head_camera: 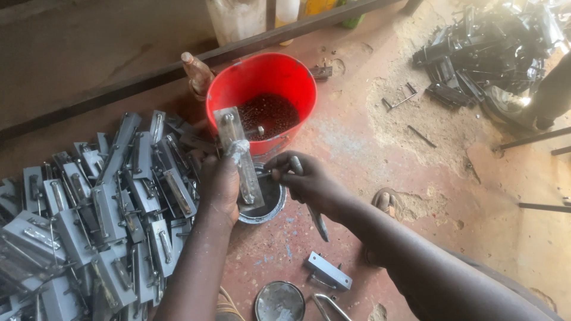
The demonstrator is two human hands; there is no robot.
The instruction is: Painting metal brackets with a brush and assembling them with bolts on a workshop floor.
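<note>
left hand clenched round a grey metal door bolt, held upright over a small paint tin | right hand pinching a brush, just beside the bolt | red bucket beyond the hands | heap of grey bolts left of them

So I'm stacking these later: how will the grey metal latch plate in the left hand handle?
The latch plate looks rigid flat metal, so likely stiff and heavy for its size. Held by the left hand over the paint tin, it may be wet and slippery.
</note>
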